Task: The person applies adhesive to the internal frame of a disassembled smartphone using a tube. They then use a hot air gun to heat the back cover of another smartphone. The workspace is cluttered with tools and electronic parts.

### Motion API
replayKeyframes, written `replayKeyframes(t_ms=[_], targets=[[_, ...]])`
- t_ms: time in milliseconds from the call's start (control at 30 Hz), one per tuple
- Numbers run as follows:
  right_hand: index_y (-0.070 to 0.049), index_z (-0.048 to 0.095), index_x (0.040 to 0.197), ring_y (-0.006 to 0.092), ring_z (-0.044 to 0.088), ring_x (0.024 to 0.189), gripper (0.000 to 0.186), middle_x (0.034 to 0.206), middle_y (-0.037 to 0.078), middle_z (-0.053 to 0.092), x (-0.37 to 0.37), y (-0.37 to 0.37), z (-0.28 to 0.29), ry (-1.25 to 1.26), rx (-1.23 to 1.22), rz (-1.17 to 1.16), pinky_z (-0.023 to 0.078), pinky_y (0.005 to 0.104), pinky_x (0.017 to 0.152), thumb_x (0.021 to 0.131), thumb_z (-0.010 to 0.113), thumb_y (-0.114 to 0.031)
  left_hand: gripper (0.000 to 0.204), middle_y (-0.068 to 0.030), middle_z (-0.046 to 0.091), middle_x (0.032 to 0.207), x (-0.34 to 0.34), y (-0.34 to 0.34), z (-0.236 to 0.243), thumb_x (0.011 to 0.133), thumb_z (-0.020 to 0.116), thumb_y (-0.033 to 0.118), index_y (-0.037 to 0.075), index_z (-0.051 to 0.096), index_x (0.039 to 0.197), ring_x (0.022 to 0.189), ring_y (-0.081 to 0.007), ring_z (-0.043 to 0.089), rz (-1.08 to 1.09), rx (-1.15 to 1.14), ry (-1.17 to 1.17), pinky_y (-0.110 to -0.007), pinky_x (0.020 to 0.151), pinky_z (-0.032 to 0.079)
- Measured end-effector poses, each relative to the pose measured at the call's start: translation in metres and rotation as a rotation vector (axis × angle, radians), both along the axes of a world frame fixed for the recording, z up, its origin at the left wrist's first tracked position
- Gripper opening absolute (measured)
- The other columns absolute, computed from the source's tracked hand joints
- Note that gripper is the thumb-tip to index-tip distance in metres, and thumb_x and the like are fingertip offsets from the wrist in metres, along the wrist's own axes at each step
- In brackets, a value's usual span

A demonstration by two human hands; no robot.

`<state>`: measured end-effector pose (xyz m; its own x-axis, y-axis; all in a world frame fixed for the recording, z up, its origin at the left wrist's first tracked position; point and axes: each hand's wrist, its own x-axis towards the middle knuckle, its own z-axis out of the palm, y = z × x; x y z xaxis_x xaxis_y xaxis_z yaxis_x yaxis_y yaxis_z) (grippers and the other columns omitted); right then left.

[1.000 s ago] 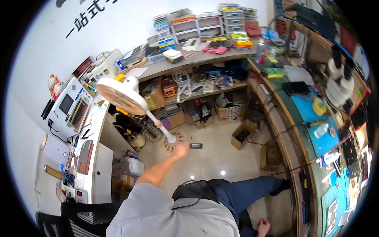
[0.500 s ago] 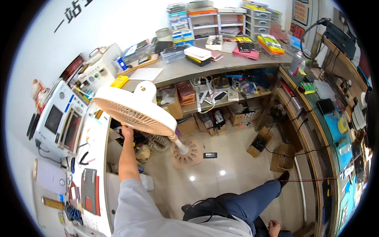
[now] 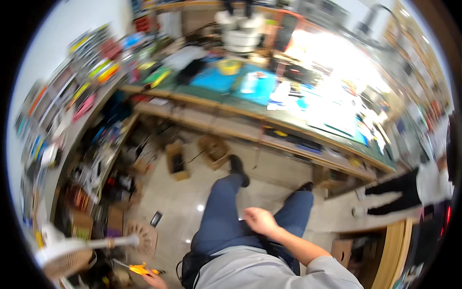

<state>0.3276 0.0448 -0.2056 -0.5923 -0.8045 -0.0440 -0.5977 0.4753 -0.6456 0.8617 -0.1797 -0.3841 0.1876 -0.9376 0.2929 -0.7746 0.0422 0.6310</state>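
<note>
At the lower left, my left hand (image 3: 155, 279) is closed around a yellow-handled tool (image 3: 139, 269) with a thin grey shaft that points left. Blur hides the tool's exact kind. A pale standing fan (image 3: 67, 257) is beside that hand, its head at the left rim and its slotted base (image 3: 144, 238) on the floor. My right hand (image 3: 260, 221) hovers over my thighs, back of the hand up. Its fingers are smeared by motion and partly hidden, and I see no object in it.
Ahead runs a long workbench (image 3: 231, 106) with blue mats (image 3: 255, 89), a bright light and many small items. Cartons (image 3: 211, 151) stand on the floor below it. A cluttered grey counter (image 3: 72, 139) lines the left. Another person (image 3: 409, 188) stands at the right, near a wooden cabinet (image 3: 397, 245).
My view has swung right toward the long workbench. My left hand has come away from beneath the fan head with the yellow-handled tool. My right hand has risen over my thighs.
</note>
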Motion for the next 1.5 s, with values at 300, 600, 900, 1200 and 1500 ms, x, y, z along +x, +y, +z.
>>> replayKeyframes(t_ms=[300,600,900,1200,1500], targets=[[-0.004,0.006,0.161,0.0306,0.034,0.148,0.101,0.163,0.020,0.025,0.058,0.002,0.052,-1.003,-0.546,0.184,0.037,0.0439,0.116,0.094,0.072,-0.041,0.026,-0.0201,0.057,0.100,-0.380,0.073,0.281,0.093,0.063,0.016,0.001,0.060,0.115,0.092,-0.0428,0.060,-1.367,0.139,-0.092,-0.047,0.078,0.051],[-0.007,0.039,0.146,0.0256,0.060,0.121,0.062,0.128,0.014,0.061,-0.025,0.141,0.094,-1.010,-1.091,-0.826,0.049,0.0443,0.105,0.106,0.038,-0.054,0.059,-0.0277,0.055,0.124,-0.545,0.233,0.320,0.083,0.061,0.001,-0.011,0.044,0.139,0.114,-0.0428,0.055,-2.291,0.078,-0.052,-0.045,0.100,0.048],[-0.003,0.058,0.107,0.0261,0.069,0.099,0.056,0.094,0.012,0.067,-0.123,0.358,0.163,-0.351,-1.618,-1.293,0.054,0.0487,0.100,0.102,0.050,-0.059,0.048,-0.0166,0.066,0.121,-0.705,0.191,0.383,0.084,0.071,0.002,0.002,0.058,0.130,0.109,-0.0336,0.065,-2.098,-0.188,0.207,-0.042,0.095,0.052],[0.001,0.062,0.107,0.0191,0.073,0.080,0.054,0.082,0.009,0.070,-0.190,0.359,0.325,-0.405,-0.542,-1.171,0.062,0.0359,0.082,0.105,0.048,-0.052,0.039,-0.0136,0.071,0.112,-0.872,0.146,0.407,0.094,0.062,0.001,0.002,0.059,0.133,0.103,-0.0244,0.069,-1.964,-0.223,0.404,-0.036,0.091,0.053],[-0.002,0.070,0.085,0.0121,0.065,0.074,0.051,0.074,0.003,0.070,-0.252,0.281,0.338,-0.707,0.188,-0.824,0.051,0.0301,0.074,0.102,0.056,-0.049,0.036,-0.0101,0.070,0.121,-0.992,0.195,0.396,0.107,0.053,0.022,0.003,0.058,0.136,0.118,-0.0213,0.064,-2.243,0.258,0.358,-0.035,0.104,0.048]])
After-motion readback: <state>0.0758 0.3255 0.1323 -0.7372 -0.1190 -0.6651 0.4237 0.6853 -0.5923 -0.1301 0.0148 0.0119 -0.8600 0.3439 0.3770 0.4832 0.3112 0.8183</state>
